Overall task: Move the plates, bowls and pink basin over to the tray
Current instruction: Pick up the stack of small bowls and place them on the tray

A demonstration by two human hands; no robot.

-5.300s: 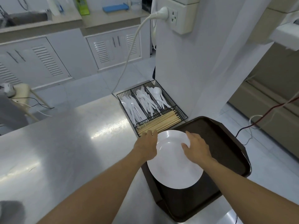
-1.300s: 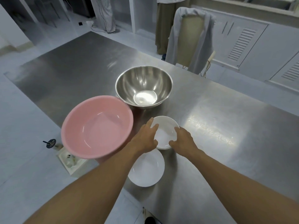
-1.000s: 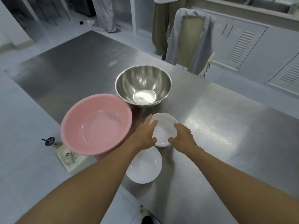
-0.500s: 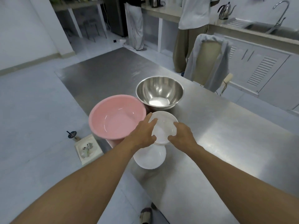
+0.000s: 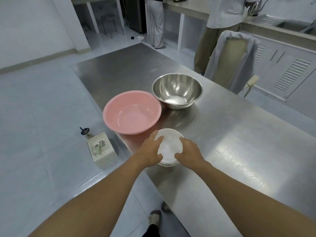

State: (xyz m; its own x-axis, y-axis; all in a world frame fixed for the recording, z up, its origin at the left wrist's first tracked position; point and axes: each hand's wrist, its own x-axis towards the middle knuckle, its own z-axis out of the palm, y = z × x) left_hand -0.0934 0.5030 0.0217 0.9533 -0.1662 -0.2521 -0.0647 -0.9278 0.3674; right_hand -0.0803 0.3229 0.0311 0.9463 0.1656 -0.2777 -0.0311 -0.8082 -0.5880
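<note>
My left hand (image 5: 150,151) and my right hand (image 5: 188,152) grip a small white bowl (image 5: 168,142) from either side, near the steel table's front-left edge. It sits on or just above a second white dish (image 5: 166,164), of which only a sliver of rim shows beneath. The pink basin (image 5: 132,112) rests just beyond my left hand, overhanging the table edge a little. A steel bowl (image 5: 177,90) stands behind it to the right. The tray is out of view.
The steel table (image 5: 239,134) stretches right and away. A chair draped in grey cloth (image 5: 232,59) stands at its far side, with two people at the back counter. A white socket box (image 5: 101,148) sits on the floor to the left.
The white bowl has come toward me from beside the steel bowl and now covers the second white dish. The view has tilted up and shows more of the room.
</note>
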